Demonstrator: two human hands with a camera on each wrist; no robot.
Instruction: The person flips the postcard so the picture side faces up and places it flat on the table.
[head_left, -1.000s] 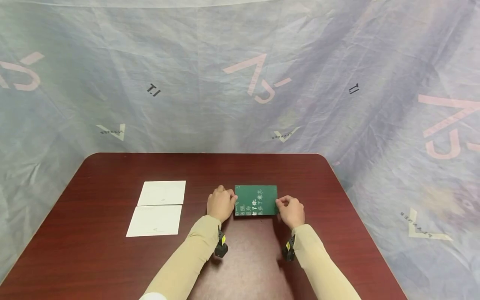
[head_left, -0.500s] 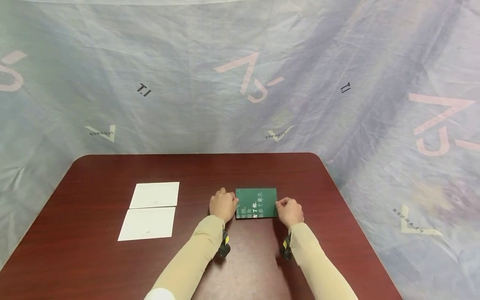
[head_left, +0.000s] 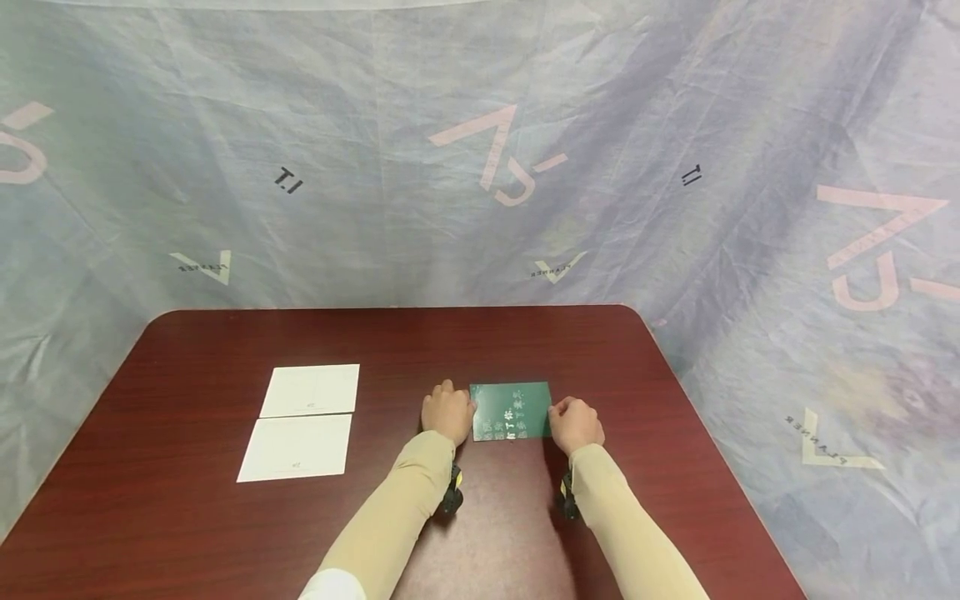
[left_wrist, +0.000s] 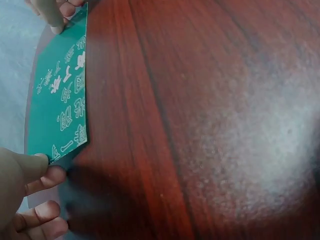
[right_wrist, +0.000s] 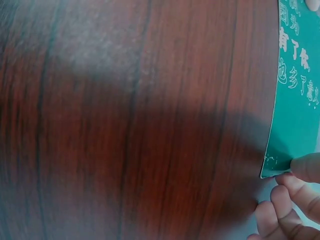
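A green card (head_left: 512,412) printed with white characters lies level between both hands, close over the table. My left hand (head_left: 447,412) pinches its left edge; in the left wrist view the thumb (left_wrist: 36,167) is on top and a finger underneath. At the opposite edge my right hand (head_left: 576,423) pinches the card too. The right wrist view shows that thumb (right_wrist: 306,167) on the green face near a corner, fingers curled below. A shadow falls on the wood beneath the card's near edge.
Two white cards (head_left: 311,390) lie flat on the left part of the dark red wooden table (head_left: 187,533), one behind the other with a narrow gap. A printed grey cloth (head_left: 390,167) hangs behind the table and along its sides.
The head view has shifted slightly to the right. Both hands have brought the green card a little nearer to the body, and its face now catches more light. Both grips stay the same.
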